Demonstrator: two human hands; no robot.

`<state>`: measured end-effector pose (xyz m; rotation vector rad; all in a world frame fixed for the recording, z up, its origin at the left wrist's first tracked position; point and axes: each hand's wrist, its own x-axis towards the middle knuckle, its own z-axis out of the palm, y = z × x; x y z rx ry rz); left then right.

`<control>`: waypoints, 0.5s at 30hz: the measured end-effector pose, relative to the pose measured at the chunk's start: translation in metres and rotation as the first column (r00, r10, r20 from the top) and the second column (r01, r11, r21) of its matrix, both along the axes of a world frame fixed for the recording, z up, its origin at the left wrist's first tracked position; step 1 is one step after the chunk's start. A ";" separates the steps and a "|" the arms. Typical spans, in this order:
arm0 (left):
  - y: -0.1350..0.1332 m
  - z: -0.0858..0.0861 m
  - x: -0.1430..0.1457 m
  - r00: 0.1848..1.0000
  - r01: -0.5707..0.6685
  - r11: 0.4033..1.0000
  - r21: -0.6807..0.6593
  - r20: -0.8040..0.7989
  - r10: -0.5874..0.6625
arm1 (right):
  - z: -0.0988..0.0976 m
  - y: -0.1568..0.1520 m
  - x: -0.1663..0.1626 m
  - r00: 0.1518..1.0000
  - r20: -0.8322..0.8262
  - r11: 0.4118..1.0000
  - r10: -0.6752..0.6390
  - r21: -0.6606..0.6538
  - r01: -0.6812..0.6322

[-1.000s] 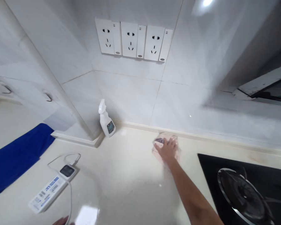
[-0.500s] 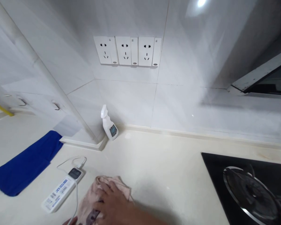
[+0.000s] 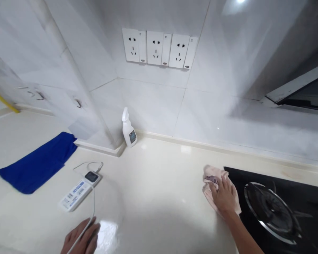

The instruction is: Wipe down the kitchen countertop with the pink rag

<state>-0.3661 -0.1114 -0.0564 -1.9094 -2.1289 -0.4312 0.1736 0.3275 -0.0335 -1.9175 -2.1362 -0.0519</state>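
My right hand (image 3: 224, 195) presses down on a crumpled pale pink cloth (image 3: 210, 174), which has a dark printed patch. The cloth lies on the cream countertop (image 3: 159, 183) and reaches the left edge of the black gas stove (image 3: 235, 176). At the bottom left, my left hand (image 3: 81, 237) rests on the counter, its fingers loosely bent and holding nothing that I can see. A white cable (image 3: 93, 203) runs across the back of that hand. It leads up to a white power bank (image 3: 75, 195) with a small dark screen.
A blue cloth (image 3: 39, 162) lies at the left. In the corner by the wall ledge stands a white spray bottle (image 3: 129, 130). Sockets (image 3: 155, 47) are set in the tiled wall. The stove's round burner (image 3: 271, 208) is at the right.
My right hand has swept the pink cloth rightward across the counter to the stove's edge. My left hand now shows more fully at the bottom left. The view has shifted slightly.
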 end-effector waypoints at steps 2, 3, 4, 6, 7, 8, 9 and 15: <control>0.002 0.006 0.004 1.000 -0.013 1.000 -0.011 0.016 0.014 | 0.002 -0.012 -0.019 0.996 -0.020 0.996 -0.083 0.014 0.083; 0.003 0.008 0.006 1.000 -0.016 1.000 -0.022 0.021 0.017 | 0.003 -0.018 -0.037 0.993 -0.029 0.993 -0.117 0.009 0.117; 0.004 0.010 0.007 1.000 -0.018 0.999 -0.032 0.023 0.018 | 0.005 -0.026 -0.061 0.992 -0.033 0.992 -0.124 -0.005 0.124; 0.004 0.012 0.008 0.999 -0.027 0.998 -0.054 0.025 0.028 | 0.010 -0.047 -0.116 0.999 -0.038 0.998 -0.024 -0.058 0.021; 0.004 0.012 0.008 0.999 -0.029 0.998 -0.063 0.026 0.030 | 0.014 -0.062 -0.145 0.996 -0.046 0.992 0.077 -0.097 -0.081; 0.004 0.012 0.007 0.999 -0.028 0.997 -0.068 0.028 0.030 | 0.018 -0.081 -0.174 0.979 -0.068 0.969 0.193 -0.145 -0.202; 0.004 0.012 0.006 0.999 -0.026 0.997 -0.074 0.032 0.028 | 0.022 -0.104 -0.200 0.947 -0.102 0.930 0.306 -0.182 -0.320; 0.000 0.004 -0.001 0.996 -0.011 0.996 -0.085 0.089 0.018 | 0.060 -0.260 -0.271 0.389 -0.281 0.362 0.877 -0.145 -0.921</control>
